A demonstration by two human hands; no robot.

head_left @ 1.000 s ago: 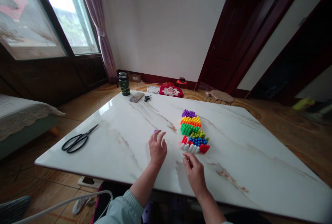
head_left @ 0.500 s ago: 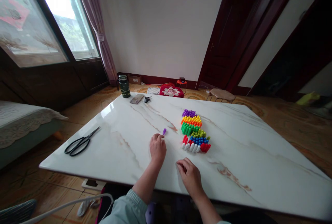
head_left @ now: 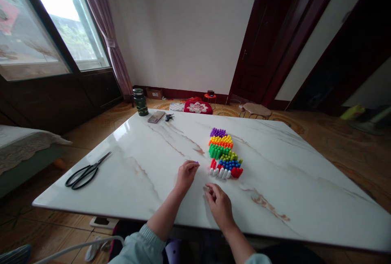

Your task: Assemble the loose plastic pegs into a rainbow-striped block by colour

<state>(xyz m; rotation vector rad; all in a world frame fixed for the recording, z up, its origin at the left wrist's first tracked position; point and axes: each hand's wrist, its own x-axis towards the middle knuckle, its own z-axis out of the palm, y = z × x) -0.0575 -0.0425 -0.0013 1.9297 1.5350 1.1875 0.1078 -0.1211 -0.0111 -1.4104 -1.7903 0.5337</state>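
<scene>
A small purple bead-like piece shows at the fingertips of my left hand, which is closed in a pinch on it just above the table. My right hand is nearer the front edge, its fingers curled and thumb and forefinger close together. Whatever may lie between those tips is too small to make out. Beyond and right of both hands, small plastic pieces stand grouped by colour: purple pieces, yellow pieces, green pieces, blue pieces, white pieces and red pieces.
Black-handled scissors lie on the left of the marble-patterned table. At the far left corner are a camouflage bottle, a phone and keys. A round stool stands behind the table.
The purple piece, lying loose on the table half a second ago, is now pinched in my left hand. My right hand has shifted slightly, and the whole view has turned a little.
</scene>
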